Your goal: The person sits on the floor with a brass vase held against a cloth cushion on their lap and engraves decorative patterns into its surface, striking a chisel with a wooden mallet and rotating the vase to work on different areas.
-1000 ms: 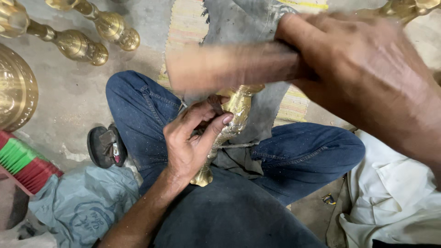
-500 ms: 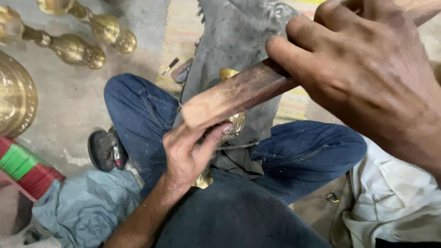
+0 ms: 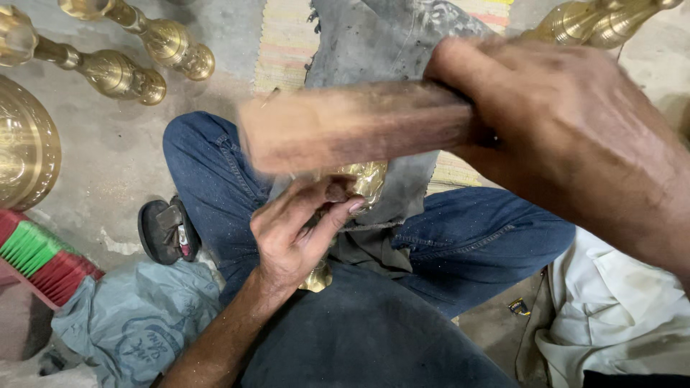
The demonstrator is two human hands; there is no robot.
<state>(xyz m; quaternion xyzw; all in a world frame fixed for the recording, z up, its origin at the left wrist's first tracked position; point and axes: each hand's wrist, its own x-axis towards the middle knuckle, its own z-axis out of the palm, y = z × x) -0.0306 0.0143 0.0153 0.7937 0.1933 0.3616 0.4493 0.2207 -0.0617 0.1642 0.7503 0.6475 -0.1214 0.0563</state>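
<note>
My left hand point(image 3: 298, 233) grips a small brass piece point(image 3: 366, 181) on my lap, pressed against a dark grey cloth point(image 3: 388, 43) draped over my knee. Part of the brass also shows below my palm. My right hand point(image 3: 560, 122) is closed around a brown wooden block point(image 3: 352, 126), blurred with motion, held just above the brass piece and my left fingers. I sit cross-legged in blue jeans point(image 3: 474, 244) on a concrete floor.
Brass stands point(image 3: 129, 50) lie at the upper left, and more brass ones point(image 3: 596, 21) at the upper right. A large brass plate point(image 3: 25, 154) sits at the left edge. A black sandal point(image 3: 165, 230), grey bag point(image 3: 136, 316), red-green brush point(image 3: 39, 255), white cloth point(image 3: 618, 316) and striped mat point(image 3: 284, 43) surround me.
The wooden block in my right hand swung up and came back down over the brass piece. My left hand stays clamped on the brass.
</note>
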